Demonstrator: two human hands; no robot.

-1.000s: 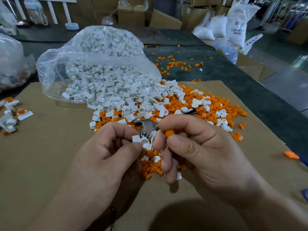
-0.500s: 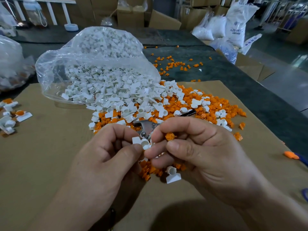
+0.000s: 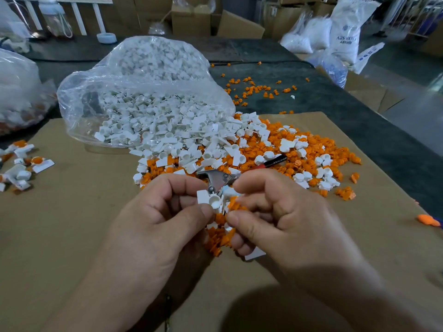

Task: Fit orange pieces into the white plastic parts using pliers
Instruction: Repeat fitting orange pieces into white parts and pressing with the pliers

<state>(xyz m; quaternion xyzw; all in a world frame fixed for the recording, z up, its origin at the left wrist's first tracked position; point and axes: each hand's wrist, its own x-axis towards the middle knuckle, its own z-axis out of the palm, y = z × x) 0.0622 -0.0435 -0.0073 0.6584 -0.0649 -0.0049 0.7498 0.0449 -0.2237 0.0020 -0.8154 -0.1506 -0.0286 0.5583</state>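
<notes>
My left hand (image 3: 165,219) pinches a white plastic part (image 3: 211,200) with a round cup, held just above the cardboard. My right hand (image 3: 282,219) is right beside it and pinches an orange piece (image 3: 233,202) between thumb and forefinger, close to the cup. Metal pliers (image 3: 217,179) lie on the pile just behind both hands, their dark handle (image 3: 275,161) pointing right. A mixed heap of white parts (image 3: 191,149) and orange pieces (image 3: 299,154) spreads behind the hands. More orange pieces (image 3: 217,238) lie under my fingers.
A clear plastic bag (image 3: 143,92) full of white parts lies open at the back. Fitted white-and-orange parts (image 3: 24,164) sit at the left edge of the cardboard sheet (image 3: 60,236). Stray orange pieces (image 3: 256,89) dot the dark table. Another orange object (image 3: 428,219) lies far right.
My right hand has brought the orange piece lower and closer to the white part in my left hand. The white part has turned so its cup faces up.
</notes>
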